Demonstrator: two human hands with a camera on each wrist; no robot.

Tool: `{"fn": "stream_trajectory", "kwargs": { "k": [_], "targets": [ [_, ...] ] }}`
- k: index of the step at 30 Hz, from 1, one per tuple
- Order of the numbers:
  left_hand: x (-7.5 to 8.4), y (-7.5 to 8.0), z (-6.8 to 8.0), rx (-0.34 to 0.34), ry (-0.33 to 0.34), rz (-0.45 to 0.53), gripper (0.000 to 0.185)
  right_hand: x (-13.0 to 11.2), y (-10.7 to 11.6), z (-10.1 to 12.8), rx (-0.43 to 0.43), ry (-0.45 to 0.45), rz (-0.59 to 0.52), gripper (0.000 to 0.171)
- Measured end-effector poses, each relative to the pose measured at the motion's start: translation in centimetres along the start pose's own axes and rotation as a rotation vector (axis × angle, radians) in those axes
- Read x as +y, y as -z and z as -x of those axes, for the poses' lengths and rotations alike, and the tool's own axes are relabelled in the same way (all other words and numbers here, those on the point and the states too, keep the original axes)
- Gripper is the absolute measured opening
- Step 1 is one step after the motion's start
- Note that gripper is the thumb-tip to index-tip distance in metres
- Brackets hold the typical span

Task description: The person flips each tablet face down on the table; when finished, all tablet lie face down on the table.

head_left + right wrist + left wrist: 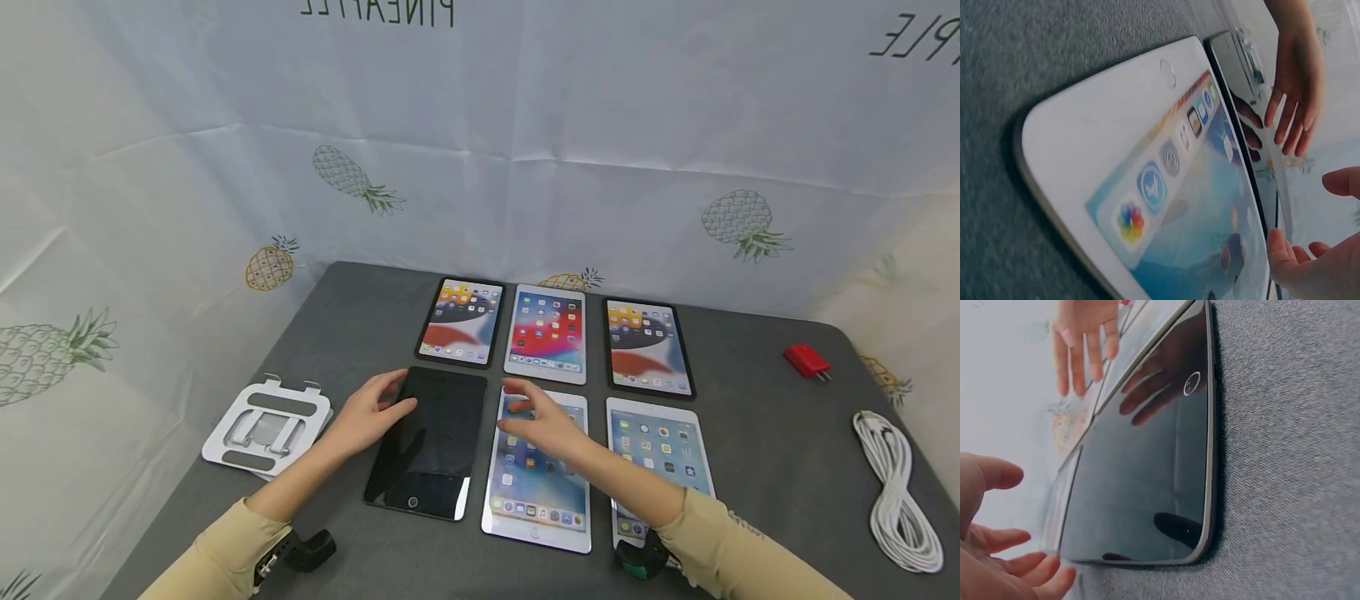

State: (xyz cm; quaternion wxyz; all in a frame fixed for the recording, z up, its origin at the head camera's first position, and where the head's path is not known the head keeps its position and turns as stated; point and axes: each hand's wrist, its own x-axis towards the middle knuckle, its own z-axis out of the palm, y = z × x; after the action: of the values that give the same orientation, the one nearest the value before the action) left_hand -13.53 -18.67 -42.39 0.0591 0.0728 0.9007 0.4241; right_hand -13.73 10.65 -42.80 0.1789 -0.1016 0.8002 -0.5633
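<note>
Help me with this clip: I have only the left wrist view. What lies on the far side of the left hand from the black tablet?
Observer: The head view shows a white stand there, lying near the left edge of the table.

Operator: Is the screen lit on the white tablet nearest the right hand? I only catch a sliver of it.

Observer: Yes, it shows rows of app icons.

Operator: Any cable about?

Observer: Yes, a white cable lies bundled near the table's right edge.
</note>
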Motion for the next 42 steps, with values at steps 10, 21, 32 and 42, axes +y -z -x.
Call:
{"fn": "stream_trajectory", "kwargs": {
  "k": [10, 21, 32, 42],
  "targets": [
    [-0.3, 0.5, 0.7, -0.081, 0.089, 0.007, 0.063, -0.3, -2.0, 0.5, -0.107, -0.035, -0.07, 0.073],
    [-0.4, 1.6, 0.4, -0.231, 0.263, 0.35, 0.068, -1.1, -3.4, 1.1, -0.18, -0.107, -0.252, 0.09],
    [-0.9, 2.3, -0.1, -0.249, 0.419, 0.606, 0.056, -1.1, -3.8, 0.9, -0.188, -0.172, -0.288, 0.095],
    [-0.5, 2.3, -0.1, -0.227, 0.485, 0.724, 0.056, -1.3, -4.1, 0.6, -0.209, -0.151, -0.313, 0.1]
  ]
}}
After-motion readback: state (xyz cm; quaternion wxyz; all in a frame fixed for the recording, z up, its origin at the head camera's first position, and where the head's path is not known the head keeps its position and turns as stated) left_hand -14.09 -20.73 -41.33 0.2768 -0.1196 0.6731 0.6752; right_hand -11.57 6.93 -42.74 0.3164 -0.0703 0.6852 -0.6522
